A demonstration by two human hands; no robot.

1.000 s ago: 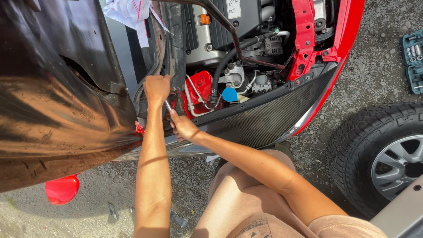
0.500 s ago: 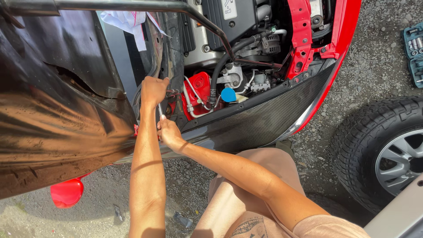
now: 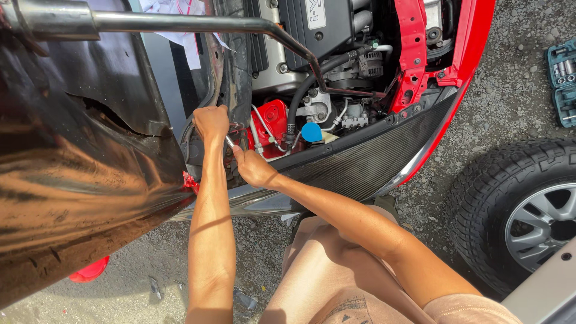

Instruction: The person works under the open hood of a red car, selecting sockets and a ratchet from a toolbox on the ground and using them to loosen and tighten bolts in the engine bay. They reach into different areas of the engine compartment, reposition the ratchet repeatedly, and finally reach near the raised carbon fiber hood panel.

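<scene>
Metal glints between the two hands: a slim silver wrench (image 3: 230,141) is held low in the engine bay, just beside the red reservoir (image 3: 273,123). The left hand (image 3: 211,123) is closed in a fist around the wrench's upper end, and the right hand (image 3: 253,168) is pinched on its lower end, the two hands nearly touching. A black radiator (image 3: 366,162) is seen to the right, and a tyre (image 3: 516,210) rests on gravel (image 3: 510,102).
</scene>
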